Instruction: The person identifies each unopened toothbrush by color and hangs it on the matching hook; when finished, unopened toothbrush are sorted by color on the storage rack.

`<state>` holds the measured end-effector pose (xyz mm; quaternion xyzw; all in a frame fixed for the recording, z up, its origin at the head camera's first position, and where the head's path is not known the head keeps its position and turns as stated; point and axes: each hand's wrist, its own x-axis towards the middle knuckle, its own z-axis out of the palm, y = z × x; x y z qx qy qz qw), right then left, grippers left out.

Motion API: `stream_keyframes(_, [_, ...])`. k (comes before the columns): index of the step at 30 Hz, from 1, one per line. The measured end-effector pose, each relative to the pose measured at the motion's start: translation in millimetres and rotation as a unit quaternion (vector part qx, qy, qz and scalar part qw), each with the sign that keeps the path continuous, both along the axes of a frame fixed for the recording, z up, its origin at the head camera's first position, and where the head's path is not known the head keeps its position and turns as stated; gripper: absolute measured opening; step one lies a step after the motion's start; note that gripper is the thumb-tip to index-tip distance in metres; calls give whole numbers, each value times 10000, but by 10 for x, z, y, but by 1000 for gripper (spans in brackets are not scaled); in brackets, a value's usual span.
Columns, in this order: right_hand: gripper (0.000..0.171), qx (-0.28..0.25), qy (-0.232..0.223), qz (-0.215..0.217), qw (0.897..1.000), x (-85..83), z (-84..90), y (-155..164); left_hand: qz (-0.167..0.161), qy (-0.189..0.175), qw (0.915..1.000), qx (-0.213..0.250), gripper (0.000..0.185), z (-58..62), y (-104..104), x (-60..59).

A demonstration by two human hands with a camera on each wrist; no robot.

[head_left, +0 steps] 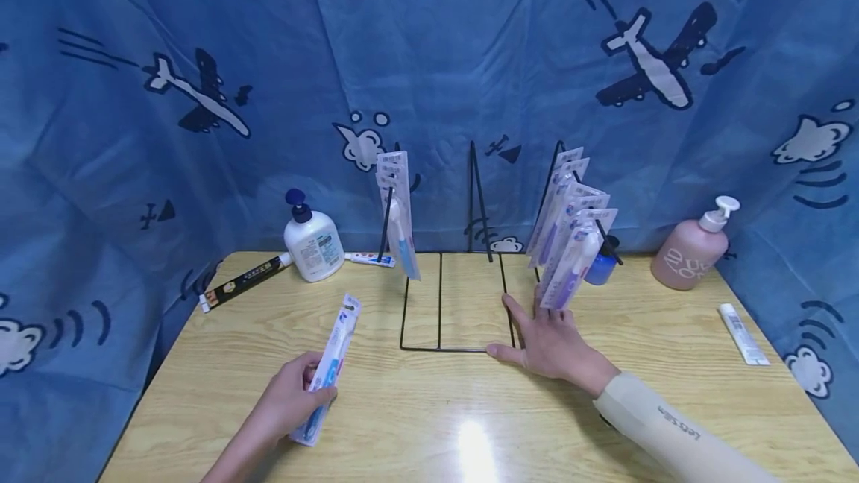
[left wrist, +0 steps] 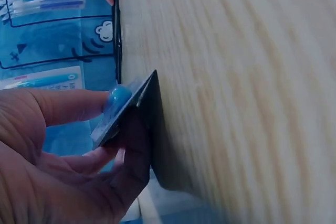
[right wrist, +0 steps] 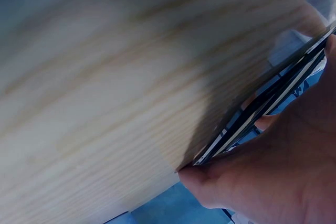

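Note:
My left hand holds a packaged toothbrush with a blue handle, thumb on one side and fingers on the other. The pack tilts over the table; in the left wrist view its blister shows between thumb and fingers. A black wire display rack stands ahead. My right hand rests spread on its right base wires, its fingertips partly hidden under hanging packs. Several purple toothbrush packs hang on the right hook, and several blue toothbrush packs on the left one. The middle hook carries none.
At the back left stand a white pump bottle, a black toothpaste tube and a small toothpaste tube. To the right are a blue bottle, a pink pump bottle and a white tube. Blue curtain surrounds the table.

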<state>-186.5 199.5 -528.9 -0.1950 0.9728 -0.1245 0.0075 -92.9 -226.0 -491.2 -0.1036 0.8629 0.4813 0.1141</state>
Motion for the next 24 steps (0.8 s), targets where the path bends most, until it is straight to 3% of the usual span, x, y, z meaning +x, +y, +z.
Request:
stream_keyframes(7, [106,-14,-113,35,9999,27,60,-42,260,-192,9944,1010,55,41,43,112])
stream_keyframes(11, [105,50,-305,-13,9995,51,136,-60,-233,-65,9846,1730,57,136,85,183])
stream_keyframes(15, [105,57,-257,15,9997,60,158,-50,-837,515,9705,2202,52,240,177,251])
stream_keyframes(24, [103,149,-218,-13,9996,59,187,-57,-1172,1797,9527,2152,40,487,404,370])
